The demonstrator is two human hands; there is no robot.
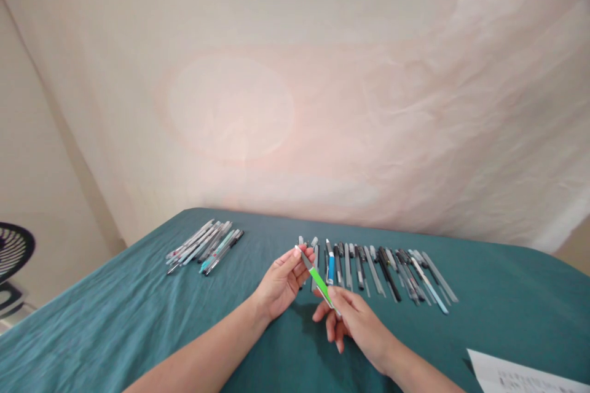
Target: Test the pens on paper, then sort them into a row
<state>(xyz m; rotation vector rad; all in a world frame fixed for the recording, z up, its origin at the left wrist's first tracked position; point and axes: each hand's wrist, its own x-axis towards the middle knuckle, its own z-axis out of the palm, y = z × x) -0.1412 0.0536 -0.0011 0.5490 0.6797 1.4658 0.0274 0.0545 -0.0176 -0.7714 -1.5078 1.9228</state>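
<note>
A bright green pen [321, 285] with a grey tip section is held in the air between my two hands, slanting down to the right. The fingers of my left hand [286, 276] pinch its upper grey end. Closed on its lower end are the thumb and index finger of my right hand [351, 314], while the other fingers curl loosely below. Just behind the hands lies a long row of pens, among them a blue pen [330, 267] and a black pen [389, 275]. My left hand hides part of the row's left end.
Toward the back left, a bundle of several pens [207, 245] lies on the teal tablecloth [138, 307]. A light blue pen [429, 285] is near the row's right end. A printed white sheet [525, 374] sits at the front right. A black fan [15, 252] stands beyond the left edge.
</note>
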